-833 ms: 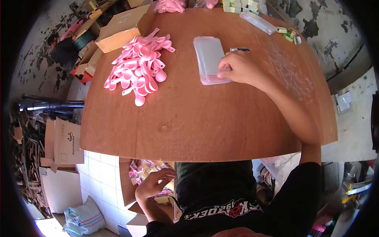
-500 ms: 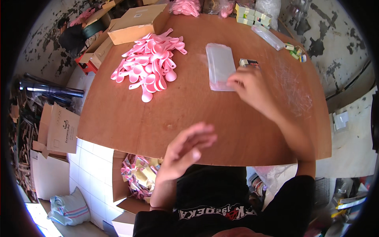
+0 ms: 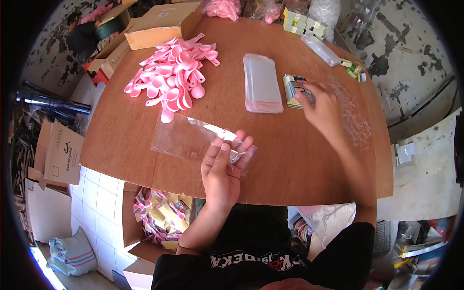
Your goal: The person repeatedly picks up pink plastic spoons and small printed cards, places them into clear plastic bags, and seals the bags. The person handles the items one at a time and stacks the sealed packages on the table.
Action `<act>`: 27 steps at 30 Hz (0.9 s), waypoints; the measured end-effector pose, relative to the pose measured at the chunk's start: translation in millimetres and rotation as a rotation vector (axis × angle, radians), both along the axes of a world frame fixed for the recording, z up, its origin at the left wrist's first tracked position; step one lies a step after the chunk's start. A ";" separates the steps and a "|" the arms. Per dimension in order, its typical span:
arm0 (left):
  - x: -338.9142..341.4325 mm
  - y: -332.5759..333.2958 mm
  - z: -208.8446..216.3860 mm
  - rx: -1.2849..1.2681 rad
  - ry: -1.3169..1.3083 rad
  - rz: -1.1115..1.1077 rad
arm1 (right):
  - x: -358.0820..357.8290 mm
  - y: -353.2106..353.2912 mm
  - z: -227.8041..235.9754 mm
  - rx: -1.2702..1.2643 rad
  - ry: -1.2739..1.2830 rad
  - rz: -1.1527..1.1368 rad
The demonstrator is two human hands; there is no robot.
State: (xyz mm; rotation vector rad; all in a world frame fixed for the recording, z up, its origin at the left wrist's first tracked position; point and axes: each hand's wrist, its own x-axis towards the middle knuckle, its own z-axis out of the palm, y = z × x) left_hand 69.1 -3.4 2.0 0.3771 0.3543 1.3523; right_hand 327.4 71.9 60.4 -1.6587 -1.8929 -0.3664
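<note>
My left hand (image 3: 221, 179) is closed on a clear plastic bag (image 3: 179, 137), pinched near one end between thumb and fingers. The bag stretches left over the table, flat and see-through. My right hand (image 3: 324, 108) is over a small stack of printed cards (image 3: 293, 92), thumb and fingers apart at its right side; whether they grip a card cannot be made out. Just left of the cards lies a stack of clear plastic bags (image 3: 262, 79) with pinkish lower edges. A heap of pink plastic spoons (image 3: 176, 72) lies on the table's left part.
The brown table (image 3: 217, 38) has a cardboard box (image 3: 162, 26) at its far left. Small boxes (image 3: 302, 23) and a clear packet (image 3: 320, 50) sit far right, with clear plastic strips (image 3: 350, 116) nearer. An open carton (image 3: 162, 215) with filled packets stands below the front edge.
My left hand, empty before, now holds a clear plastic bag. My right hand has moved from the edge of the bag stack to the cards, which are now more exposed.
</note>
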 end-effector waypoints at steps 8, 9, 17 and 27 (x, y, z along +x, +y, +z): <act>-2.9 -0.1 4.5 0.019 0.063 0.079 | 47.3 29.2 -19.0 -0.494 0.104 -0.275; -2.5 -0.1 4.8 0.017 0.059 0.080 | 53.5 29.6 -26.3 -0.404 0.171 -0.239; -4.9 4.9 4.4 0.043 0.087 0.172 | 61.7 24.9 -23.7 -0.346 0.350 -0.201; -4.7 4.8 7.6 0.019 0.096 0.196 | 78.5 16.5 -34.0 -0.475 0.504 -0.197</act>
